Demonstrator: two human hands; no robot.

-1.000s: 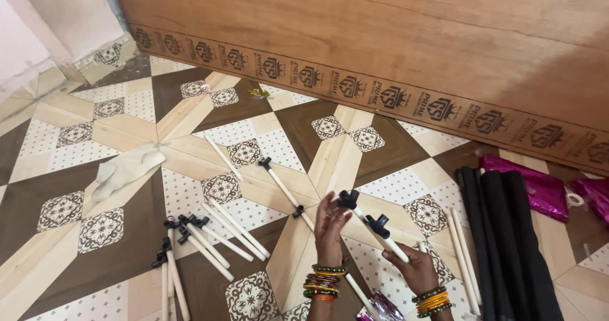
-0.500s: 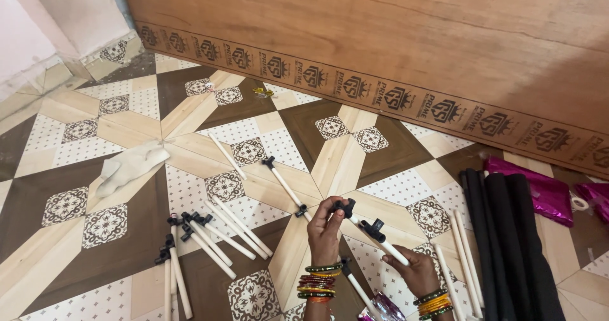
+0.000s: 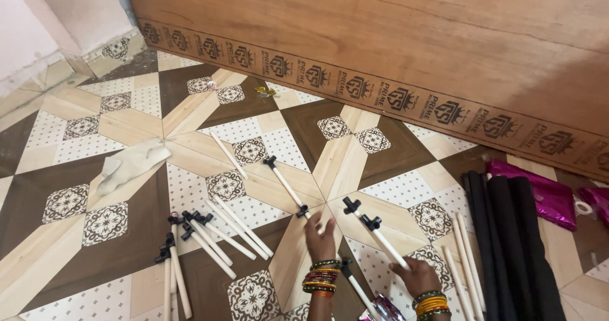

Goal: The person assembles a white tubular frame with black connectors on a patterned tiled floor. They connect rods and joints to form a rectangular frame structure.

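Two white rods with black end connectors (image 3: 374, 232) lie gripped at their lower ends, slanting up-left. A white double-connector rod (image 3: 287, 186) lies flat, just left of them, its near end touched.

Your right grip (image 3: 415, 273) holds a rod (image 3: 374, 231) on the floor (image 3: 393, 150); your left grip (image 3: 319, 234) lies just left of it, a rod pile (image 3: 209, 235) farther left, fabric rolls (image 3: 507, 238) right.
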